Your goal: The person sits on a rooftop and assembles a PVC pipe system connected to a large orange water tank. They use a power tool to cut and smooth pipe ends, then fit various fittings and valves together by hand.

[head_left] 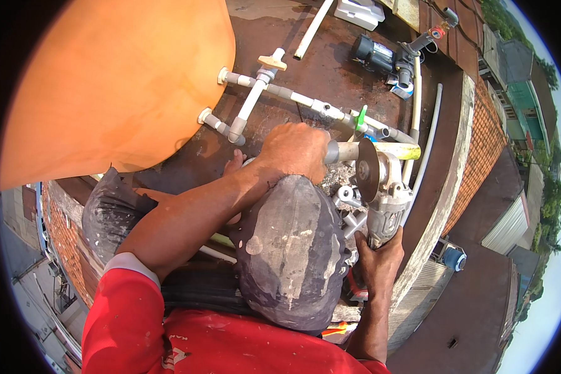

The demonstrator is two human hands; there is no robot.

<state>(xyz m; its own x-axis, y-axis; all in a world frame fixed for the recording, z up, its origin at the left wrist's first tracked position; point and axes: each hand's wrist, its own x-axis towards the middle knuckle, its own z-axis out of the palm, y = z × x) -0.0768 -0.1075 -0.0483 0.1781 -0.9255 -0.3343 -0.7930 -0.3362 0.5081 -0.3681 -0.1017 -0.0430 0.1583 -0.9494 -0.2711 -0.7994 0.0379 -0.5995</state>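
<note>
My left hand (295, 149) is closed around the grey-ended part of a short white plastic pipe (348, 151), holding it level in front of my raised knee. The pipe's far right end is stained yellow. From below, my right hand (380, 262) grips the body of an angle grinder (386, 215). Its dark round disc (368, 168) stands upright across the pipe; whether it cuts into the pipe I cannot tell. Below the pipe, near the grinder, lie several loose grey pipe fittings (348, 196).
A large orange tank (124, 81) fills the left, with white piping and a tan-handled valve (271, 63) joined to it. A green-handled valve (360, 117) sits just beyond the pipe. Farther off stands a water pump (374, 55). The roof's pale edge (445, 187) drops away at right.
</note>
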